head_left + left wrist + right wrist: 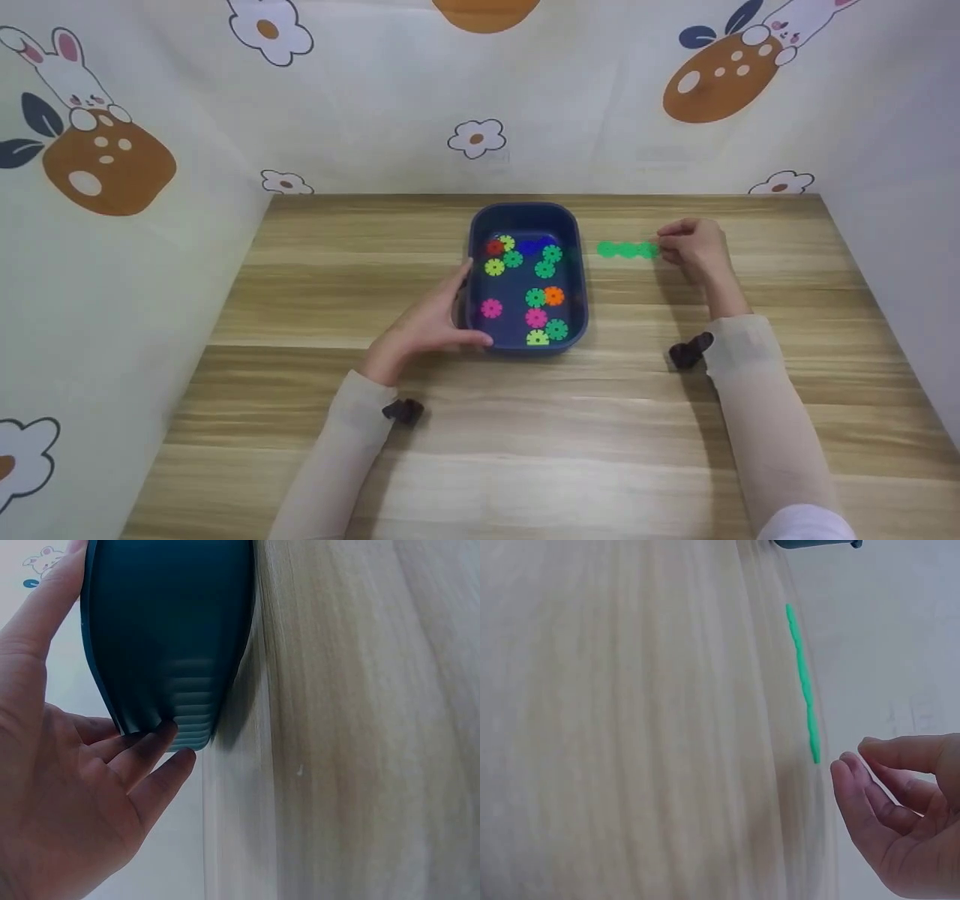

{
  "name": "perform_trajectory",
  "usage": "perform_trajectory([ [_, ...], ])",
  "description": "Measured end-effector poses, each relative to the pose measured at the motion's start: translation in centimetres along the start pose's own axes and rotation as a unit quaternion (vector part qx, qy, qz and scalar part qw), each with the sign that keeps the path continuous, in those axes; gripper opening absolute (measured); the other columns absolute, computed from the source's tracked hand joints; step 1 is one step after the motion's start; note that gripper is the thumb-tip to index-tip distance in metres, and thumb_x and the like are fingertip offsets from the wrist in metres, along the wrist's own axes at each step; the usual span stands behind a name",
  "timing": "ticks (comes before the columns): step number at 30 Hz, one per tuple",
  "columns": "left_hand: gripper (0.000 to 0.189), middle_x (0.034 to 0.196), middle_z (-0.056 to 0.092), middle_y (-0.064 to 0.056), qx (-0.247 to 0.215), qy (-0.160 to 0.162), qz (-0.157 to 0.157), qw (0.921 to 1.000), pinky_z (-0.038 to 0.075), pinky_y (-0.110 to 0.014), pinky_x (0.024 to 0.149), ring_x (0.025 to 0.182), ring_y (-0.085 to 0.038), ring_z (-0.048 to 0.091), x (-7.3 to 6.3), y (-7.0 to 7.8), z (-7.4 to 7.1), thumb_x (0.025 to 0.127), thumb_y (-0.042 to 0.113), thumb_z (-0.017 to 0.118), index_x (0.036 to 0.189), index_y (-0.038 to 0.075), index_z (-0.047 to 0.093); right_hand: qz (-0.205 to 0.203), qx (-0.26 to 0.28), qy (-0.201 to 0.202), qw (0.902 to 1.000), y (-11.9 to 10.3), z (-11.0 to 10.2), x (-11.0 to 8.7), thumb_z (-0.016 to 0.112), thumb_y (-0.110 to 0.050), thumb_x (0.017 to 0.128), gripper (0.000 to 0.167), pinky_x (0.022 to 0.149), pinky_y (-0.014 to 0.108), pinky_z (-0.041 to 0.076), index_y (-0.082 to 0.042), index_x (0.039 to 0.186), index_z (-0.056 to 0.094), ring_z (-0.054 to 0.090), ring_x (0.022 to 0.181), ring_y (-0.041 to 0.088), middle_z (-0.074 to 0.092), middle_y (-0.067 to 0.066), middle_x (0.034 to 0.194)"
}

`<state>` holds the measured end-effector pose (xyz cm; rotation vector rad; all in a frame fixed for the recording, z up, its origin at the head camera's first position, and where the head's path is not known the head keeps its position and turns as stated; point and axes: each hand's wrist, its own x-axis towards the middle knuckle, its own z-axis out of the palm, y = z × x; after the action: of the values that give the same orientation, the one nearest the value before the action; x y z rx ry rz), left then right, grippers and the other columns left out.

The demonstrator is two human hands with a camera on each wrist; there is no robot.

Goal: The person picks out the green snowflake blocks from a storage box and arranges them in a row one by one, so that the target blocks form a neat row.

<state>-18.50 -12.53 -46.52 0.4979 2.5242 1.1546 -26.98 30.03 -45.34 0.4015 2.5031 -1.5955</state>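
A dark blue plastic bin stands on the table, holding several notched building discs, among them a pink disc and an orange disc. My left hand holds the bin at its near-left corner, thumb on the near end and fingers along the left side. In the left wrist view, those fingers touch the bin's outer wall. Right of the bin, a green row of discs lies flat on the table. My right hand hovers at its right end. In the right wrist view, its loosely bent fingers hold nothing.
The wood-grain table meets a patterned cloth wall behind the bin, with more cloth at both sides. A small black device sits on the left wrist and another black device on the right.
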Motion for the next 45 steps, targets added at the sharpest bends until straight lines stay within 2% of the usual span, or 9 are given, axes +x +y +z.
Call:
perform_trajectory([
  [6,0.126,0.168,0.015,-0.004,0.007,0.003,0.000,1.0000,0.022,-0.050,0.125,0.154,-0.027,0.022,0.1,-0.1,0.0,0.070,0.047,0.089,0.162,0.026,0.006,-0.012,-0.009,0.008,0.9999,-0.8,0.0,0.0,0.064,-0.007,0.095,0.030,0.071,0.019,0.059,0.010,0.120,0.061,0.066,0.071,0.000,0.064,-0.014,0.073],
  [20,0.126,0.168,0.015,0.000,-0.018,-0.001,-0.016,0.9997,0.024,-0.052,0.124,0.153,-0.024,0.022,-0.1,0.1,0.0,0.069,0.048,0.088,0.161,0.032,0.004,-0.036,-0.011,0.019,0.9991,-2.7,0.6,-0.6,0.065,-0.012,0.096,0.032,0.074,0.020,0.060,0.007,0.121,0.063,0.069,0.075,0.000,0.064,-0.014,0.082],
  [25,0.126,0.168,0.015,0.001,-0.012,0.000,-0.018,0.9998,0.023,-0.050,0.125,0.154,-0.023,0.021,-0.1,0.1,0.0,0.069,0.049,0.088,0.161,0.031,0.004,-0.047,0.003,0.018,0.9987,-3.3,1.1,-0.7,0.065,-0.011,0.096,0.029,0.077,0.021,0.061,0.006,0.120,0.063,0.067,0.072,-0.002,0.064,-0.012,0.084],
  [30,0.126,0.168,0.016,0.000,-0.006,0.001,-0.021,0.9998,0.023,-0.050,0.125,0.154,-0.023,0.022,-0.1,0.1,0.1,0.069,0.051,0.088,0.161,0.032,0.004,-0.067,0.021,0.018,0.9973,-3.9,1.6,-0.9,0.064,-0.010,0.096,0.023,0.074,0.019,0.060,0.005,0.113,0.064,0.065,0.069,-0.004,0.064,-0.012,0.081],
  [34,0.126,0.168,0.016,0.001,-0.003,0.002,-0.024,0.9997,0.023,-0.050,0.125,0.154,-0.023,0.022,-0.1,0.1,0.1,0.069,0.052,0.088,0.161,0.033,0.004,-0.083,0.030,0.014,0.9960,-4.3,1.9,-1.0,0.065,-0.009,0.095,0.025,0.071,0.017,0.059,0.007,0.113,0.064,0.065,0.070,-0.004,0.064,-0.011,0.081],
  [39,0.125,0.168,0.015,0.000,0.001,0.001,-0.027,0.9996,0.024,-0.050,0.125,0.154,-0.024,0.022,-0.1,0.1,0.1,0.069,0.052,0.087,0.161,0.031,0.005,-0.092,0.043,0.009,0.9947,-4.9,2.3,-1.2,0.066,-0.007,0.094,0.026,0.070,0.017,0.059,0.011,0.113,0.063,0.066,0.069,-0.002,0.066,-0.009,0.081],
  [45,0.124,0.168,0.017,-0.003,0.011,0.006,-0.022,0.9997,0.025,-0.051,0.124,0.153,-0.026,0.023,-0.1,0.2,0.1,0.070,0.050,0.088,0.162,0.028,0.007,-0.097,0.049,0.005,0.9941,-5.8,2.9,-1.5,0.066,-0.006,0.094,0.021,0.071,0.018,0.060,0.007,0.111,0.065,0.066,0.071,0.000,0.066,-0.006,0.083],
])
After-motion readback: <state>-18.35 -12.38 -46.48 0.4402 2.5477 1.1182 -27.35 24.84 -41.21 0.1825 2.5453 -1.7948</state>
